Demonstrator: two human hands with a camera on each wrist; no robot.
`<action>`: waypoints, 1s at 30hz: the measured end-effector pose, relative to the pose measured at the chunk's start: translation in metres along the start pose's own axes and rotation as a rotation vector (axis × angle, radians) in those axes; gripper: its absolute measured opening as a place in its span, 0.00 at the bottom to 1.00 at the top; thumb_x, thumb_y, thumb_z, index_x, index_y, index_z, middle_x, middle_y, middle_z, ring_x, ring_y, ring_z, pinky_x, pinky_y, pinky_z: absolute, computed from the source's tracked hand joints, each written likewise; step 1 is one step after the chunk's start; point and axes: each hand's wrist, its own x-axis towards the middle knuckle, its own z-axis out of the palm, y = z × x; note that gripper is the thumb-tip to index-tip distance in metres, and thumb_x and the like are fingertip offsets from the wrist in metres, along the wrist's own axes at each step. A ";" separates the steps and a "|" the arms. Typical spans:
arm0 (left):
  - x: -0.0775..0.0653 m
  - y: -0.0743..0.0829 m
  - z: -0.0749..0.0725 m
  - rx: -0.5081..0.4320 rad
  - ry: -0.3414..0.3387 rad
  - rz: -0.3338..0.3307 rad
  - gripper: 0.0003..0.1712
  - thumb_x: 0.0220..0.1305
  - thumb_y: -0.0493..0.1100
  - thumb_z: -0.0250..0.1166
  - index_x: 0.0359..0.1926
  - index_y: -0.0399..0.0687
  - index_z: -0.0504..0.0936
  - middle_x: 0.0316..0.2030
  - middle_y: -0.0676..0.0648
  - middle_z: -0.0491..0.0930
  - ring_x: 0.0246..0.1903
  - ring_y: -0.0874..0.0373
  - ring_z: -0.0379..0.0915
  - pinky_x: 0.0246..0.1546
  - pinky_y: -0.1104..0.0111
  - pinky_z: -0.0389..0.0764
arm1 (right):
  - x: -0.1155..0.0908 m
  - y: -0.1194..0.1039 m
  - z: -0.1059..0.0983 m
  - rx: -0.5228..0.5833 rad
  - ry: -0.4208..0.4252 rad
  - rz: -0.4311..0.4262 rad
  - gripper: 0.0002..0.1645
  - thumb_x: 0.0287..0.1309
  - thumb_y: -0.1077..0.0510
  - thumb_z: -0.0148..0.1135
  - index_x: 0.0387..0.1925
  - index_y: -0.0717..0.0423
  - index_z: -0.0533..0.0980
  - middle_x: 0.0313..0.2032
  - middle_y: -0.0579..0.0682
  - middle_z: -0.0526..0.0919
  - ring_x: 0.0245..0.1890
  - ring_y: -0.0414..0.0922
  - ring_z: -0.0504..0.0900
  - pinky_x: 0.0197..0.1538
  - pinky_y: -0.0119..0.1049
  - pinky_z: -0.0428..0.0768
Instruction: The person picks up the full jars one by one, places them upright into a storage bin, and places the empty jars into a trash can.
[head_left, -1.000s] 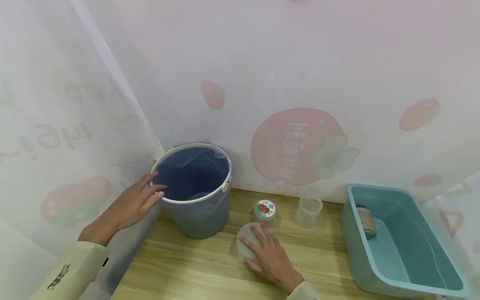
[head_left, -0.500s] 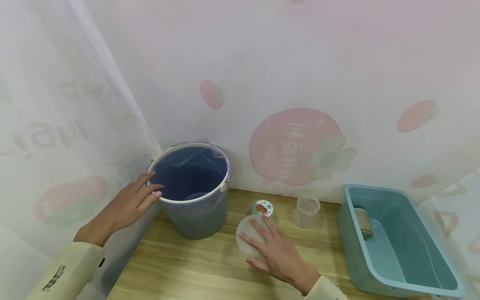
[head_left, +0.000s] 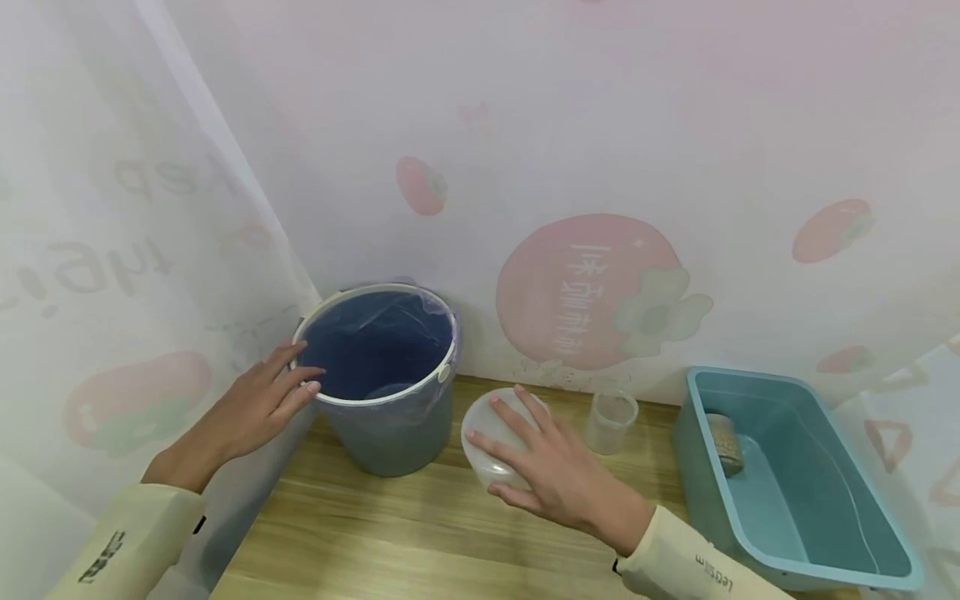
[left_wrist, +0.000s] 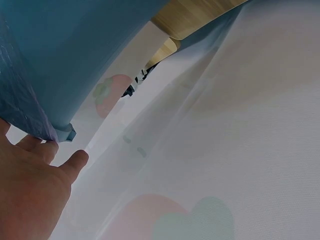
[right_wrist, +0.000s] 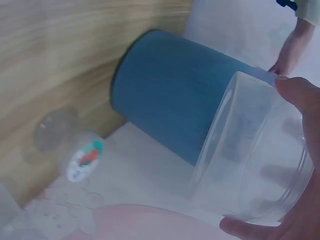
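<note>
Gripping clear tub (right_wrist: 250, 150); round end up, axis steep.

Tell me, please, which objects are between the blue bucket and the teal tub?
In the head view, the right hand holding the large clear container, then a clear cup. The right wrist view adds a small tomato-labelled container, unseen in the head view.

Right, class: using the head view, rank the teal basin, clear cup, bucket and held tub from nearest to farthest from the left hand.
1. Bucket, at the left hand.
2. Held tub, right of it, in the right hand.
3. Clear cup, farther right, near the wall.
4. Teal basin, far right.
</note>
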 end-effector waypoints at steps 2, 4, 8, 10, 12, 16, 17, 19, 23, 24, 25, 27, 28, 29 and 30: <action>0.000 -0.001 0.000 0.005 0.005 0.003 0.25 0.78 0.59 0.49 0.65 0.54 0.77 0.77 0.39 0.51 0.76 0.37 0.42 0.67 0.32 0.51 | 0.008 0.003 -0.008 0.003 0.013 -0.013 0.42 0.58 0.33 0.65 0.72 0.34 0.66 0.73 0.60 0.63 0.71 0.68 0.62 0.57 0.61 0.78; 0.000 -0.001 0.001 0.010 0.006 0.006 0.25 0.78 0.59 0.49 0.65 0.54 0.77 0.77 0.39 0.52 0.76 0.36 0.43 0.67 0.32 0.51 | 0.016 0.006 -0.015 -0.003 0.028 -0.025 0.42 0.59 0.33 0.65 0.72 0.35 0.66 0.72 0.60 0.64 0.70 0.68 0.63 0.59 0.61 0.77; 0.001 -0.001 0.001 0.013 0.009 0.010 0.25 0.78 0.59 0.49 0.65 0.54 0.77 0.76 0.39 0.52 0.76 0.36 0.42 0.66 0.32 0.51 | 0.031 0.011 -0.029 -0.017 0.025 -0.024 0.41 0.61 0.33 0.61 0.73 0.33 0.64 0.73 0.58 0.63 0.71 0.67 0.63 0.59 0.61 0.77; 0.001 -0.001 0.001 0.013 0.008 0.011 0.26 0.78 0.59 0.49 0.65 0.54 0.77 0.77 0.39 0.52 0.76 0.36 0.42 0.67 0.32 0.50 | 0.040 0.012 -0.035 -0.026 0.027 -0.016 0.40 0.62 0.33 0.60 0.74 0.32 0.63 0.74 0.57 0.62 0.71 0.66 0.62 0.56 0.61 0.79; 0.001 -0.001 0.001 0.017 0.006 0.015 0.26 0.78 0.59 0.48 0.65 0.53 0.77 0.76 0.39 0.52 0.76 0.36 0.42 0.66 0.31 0.50 | 0.049 0.013 -0.040 -0.032 0.036 -0.010 0.40 0.63 0.32 0.59 0.74 0.31 0.63 0.73 0.57 0.62 0.72 0.66 0.61 0.54 0.61 0.80; 0.000 0.000 0.001 0.022 0.003 0.016 0.26 0.78 0.58 0.48 0.65 0.51 0.77 0.76 0.38 0.52 0.76 0.36 0.42 0.66 0.31 0.50 | 0.070 0.016 -0.045 -0.031 0.064 -0.013 0.40 0.63 0.32 0.59 0.74 0.33 0.63 0.73 0.58 0.64 0.72 0.66 0.61 0.60 0.60 0.77; 0.000 0.000 0.001 0.023 0.004 0.016 0.26 0.78 0.58 0.48 0.65 0.51 0.77 0.76 0.38 0.52 0.76 0.36 0.42 0.65 0.30 0.50 | 0.075 0.017 -0.046 -0.028 0.065 -0.016 0.40 0.64 0.32 0.58 0.74 0.33 0.63 0.73 0.58 0.63 0.72 0.65 0.60 0.63 0.59 0.75; 0.000 0.001 0.002 0.023 0.004 0.013 0.26 0.78 0.59 0.48 0.65 0.52 0.77 0.76 0.38 0.52 0.76 0.36 0.42 0.65 0.31 0.51 | 0.084 0.019 -0.047 -0.024 0.069 -0.022 0.40 0.64 0.33 0.59 0.74 0.34 0.63 0.73 0.58 0.63 0.73 0.65 0.60 0.66 0.59 0.71; 0.002 0.002 0.002 0.014 -0.001 0.012 0.26 0.78 0.59 0.48 0.65 0.53 0.76 0.76 0.39 0.52 0.76 0.36 0.42 0.66 0.31 0.51 | 0.103 0.023 -0.044 -0.040 0.058 -0.014 0.40 0.65 0.32 0.57 0.74 0.34 0.63 0.73 0.58 0.62 0.74 0.64 0.58 0.66 0.59 0.72; 0.002 0.001 0.002 0.016 0.002 0.014 0.26 0.78 0.59 0.48 0.65 0.54 0.76 0.76 0.39 0.52 0.76 0.36 0.43 0.66 0.31 0.51 | 0.108 0.024 -0.042 -0.043 0.050 -0.009 0.39 0.65 0.32 0.57 0.74 0.34 0.62 0.74 0.57 0.62 0.74 0.64 0.58 0.65 0.59 0.72; 0.003 0.001 0.001 0.016 0.002 0.016 0.26 0.78 0.59 0.48 0.65 0.54 0.76 0.77 0.39 0.51 0.76 0.36 0.42 0.66 0.31 0.50 | 0.114 0.025 -0.040 -0.050 0.037 -0.001 0.39 0.65 0.32 0.56 0.75 0.33 0.62 0.74 0.57 0.62 0.74 0.64 0.58 0.64 0.59 0.73; 0.003 -0.001 0.000 0.015 0.000 0.018 0.26 0.78 0.59 0.47 0.66 0.54 0.75 0.77 0.39 0.50 0.76 0.36 0.41 0.67 0.31 0.49 | 0.125 0.026 -0.035 -0.044 0.003 0.028 0.39 0.66 0.31 0.54 0.75 0.31 0.60 0.74 0.56 0.61 0.74 0.63 0.57 0.62 0.59 0.75; 0.003 -0.001 0.000 0.014 -0.003 0.018 0.26 0.78 0.59 0.47 0.66 0.53 0.75 0.77 0.38 0.50 0.76 0.35 0.41 0.67 0.31 0.48 | 0.131 0.026 -0.032 -0.029 -0.018 0.046 0.39 0.67 0.30 0.53 0.75 0.30 0.60 0.75 0.55 0.61 0.75 0.63 0.57 0.63 0.59 0.75; 0.002 -0.002 0.001 0.015 -0.003 0.014 0.27 0.78 0.59 0.47 0.66 0.53 0.75 0.77 0.38 0.50 0.76 0.35 0.40 0.67 0.31 0.47 | 0.137 0.026 -0.029 -0.001 -0.044 0.068 0.38 0.67 0.29 0.52 0.75 0.29 0.59 0.75 0.54 0.60 0.75 0.62 0.55 0.64 0.60 0.73; 0.000 -0.003 0.001 0.013 -0.006 0.014 0.27 0.78 0.59 0.47 0.66 0.53 0.75 0.77 0.38 0.50 0.76 0.35 0.40 0.68 0.31 0.47 | 0.143 0.025 -0.025 0.025 -0.068 0.089 0.38 0.67 0.29 0.51 0.75 0.28 0.59 0.75 0.53 0.60 0.76 0.62 0.55 0.64 0.60 0.73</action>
